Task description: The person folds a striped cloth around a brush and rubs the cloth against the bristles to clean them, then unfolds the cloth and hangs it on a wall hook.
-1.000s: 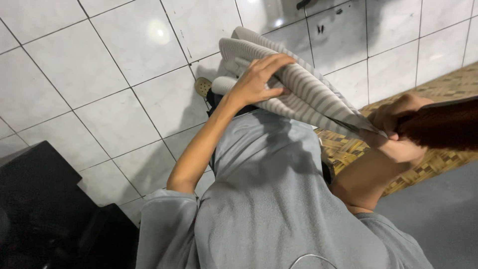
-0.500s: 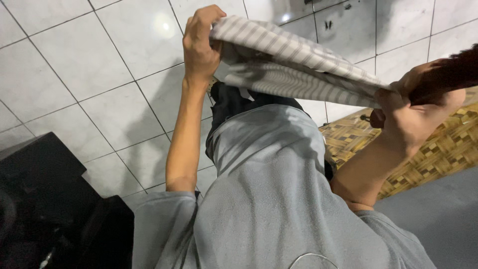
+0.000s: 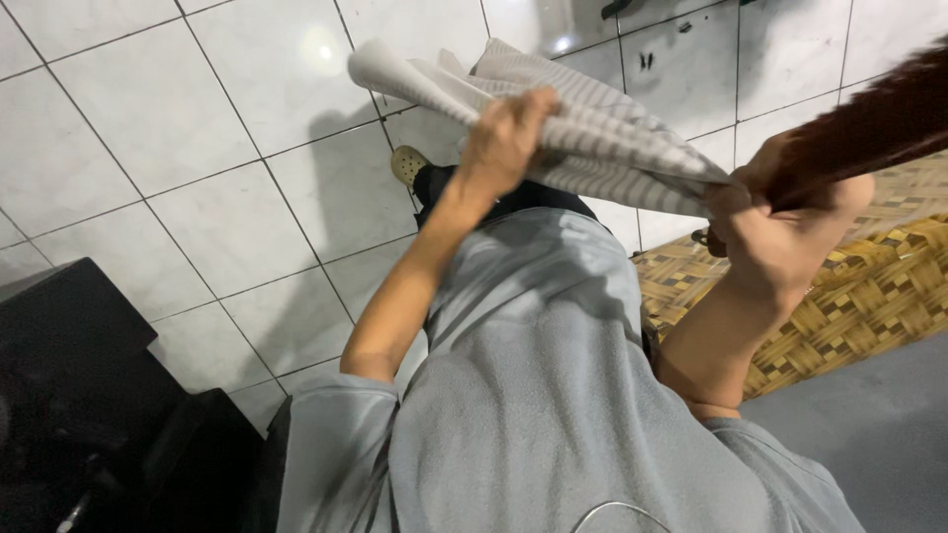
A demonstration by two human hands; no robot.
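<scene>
A grey-and-white striped cloth (image 3: 602, 138) is held up in front of my chest, stretched between both hands. My left hand (image 3: 504, 138) grips its left part, with the cloth's corner sticking out past my fingers to the upper left. My right hand (image 3: 775, 222) clutches the cloth's right end, and a dark reddish-brown blurred object (image 3: 869, 118) runs from that hand to the upper right. Whether the right hand holds that object too is unclear. My grey shirt (image 3: 553, 395) fills the lower middle.
White floor tiles (image 3: 197, 128) lie below. A woven straw mat (image 3: 869, 286) is at the right, a grey surface (image 3: 879, 424) beyond it. Black objects (image 3: 79, 395) sit at the lower left. My foot in a pale shoe (image 3: 407, 163) shows under the cloth.
My left hand swung the cloth's left end up high, then brought it down lower and to the right. My right hand kept its grip and moved closer to the camera.
</scene>
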